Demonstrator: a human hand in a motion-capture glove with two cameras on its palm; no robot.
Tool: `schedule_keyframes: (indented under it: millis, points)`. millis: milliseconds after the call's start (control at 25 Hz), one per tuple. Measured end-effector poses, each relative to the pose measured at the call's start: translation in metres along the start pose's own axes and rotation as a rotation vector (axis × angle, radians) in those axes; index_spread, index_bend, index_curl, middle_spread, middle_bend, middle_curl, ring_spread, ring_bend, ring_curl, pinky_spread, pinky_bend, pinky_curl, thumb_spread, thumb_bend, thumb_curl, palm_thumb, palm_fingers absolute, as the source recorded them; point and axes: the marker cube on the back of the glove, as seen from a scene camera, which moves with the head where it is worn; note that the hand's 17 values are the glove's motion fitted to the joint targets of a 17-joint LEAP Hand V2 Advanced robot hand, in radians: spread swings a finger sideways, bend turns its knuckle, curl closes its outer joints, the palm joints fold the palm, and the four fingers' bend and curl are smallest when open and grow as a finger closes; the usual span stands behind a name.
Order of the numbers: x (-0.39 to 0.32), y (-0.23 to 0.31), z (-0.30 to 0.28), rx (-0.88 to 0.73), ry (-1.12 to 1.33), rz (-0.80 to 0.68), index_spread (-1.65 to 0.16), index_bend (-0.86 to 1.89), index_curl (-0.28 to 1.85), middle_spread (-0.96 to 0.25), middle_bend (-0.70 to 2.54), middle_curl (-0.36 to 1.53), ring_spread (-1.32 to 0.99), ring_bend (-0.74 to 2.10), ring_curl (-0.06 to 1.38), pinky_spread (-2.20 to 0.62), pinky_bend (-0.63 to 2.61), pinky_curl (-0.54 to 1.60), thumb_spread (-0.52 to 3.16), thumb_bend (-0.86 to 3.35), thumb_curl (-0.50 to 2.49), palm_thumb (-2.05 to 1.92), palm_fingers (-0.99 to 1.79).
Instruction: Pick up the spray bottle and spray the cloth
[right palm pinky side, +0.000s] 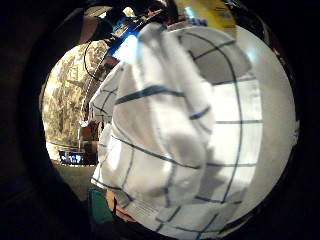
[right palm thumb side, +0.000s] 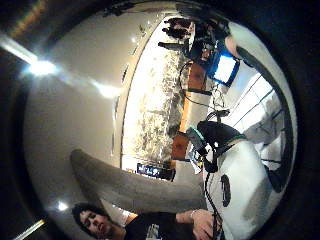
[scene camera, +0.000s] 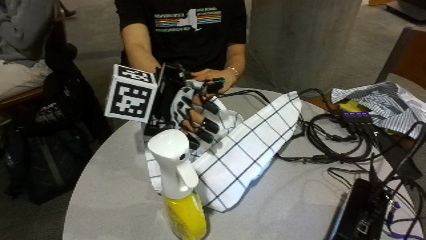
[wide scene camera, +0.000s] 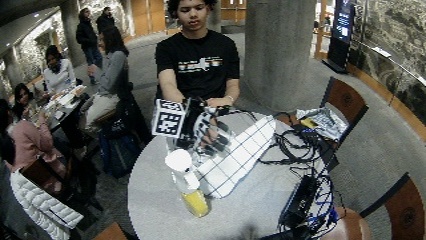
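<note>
From my palm I see mostly the pale ceiling (right palm thumb side: 75, 125) with bright lamps (right palm thumb side: 42, 67). A grey round pillar (right palm thumb side: 130, 187) crosses it. Beside it my black shirt (right palm thumb side: 155, 227) shows, and my bare hand (right palm thumb side: 202, 225) lies near the white checked cloth (right palm thumb side: 260, 135). A lit screen (right palm thumb side: 225, 69) glows further away.
</note>
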Motion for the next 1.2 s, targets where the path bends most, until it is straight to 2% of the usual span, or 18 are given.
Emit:
schedule_keyframes:
  millis: [361,721,1202]
  points:
    - [0.028,0.001,-0.055,0.104,0.020,0.054,-0.33,0.13,0.25,0.02,0.31,0.35,0.01,0.34,0.28,0.26,0.31,0.31,1.06,0.08,0.29,0.74,0.60]
    - [0.046,-0.004,-0.084,0.180,0.020,0.085,-0.32,0.13,0.25,0.02,0.30,0.36,0.01,0.34,0.30,0.26,0.29,0.32,1.05,0.04,0.30,0.77,0.61]
    - [0.075,-0.068,-0.083,0.251,0.082,0.212,-0.33,0.06,0.22,0.03,0.28,0.38,0.02,0.37,0.32,0.25,0.36,0.35,1.01,-0.01,0.33,0.82,0.53]
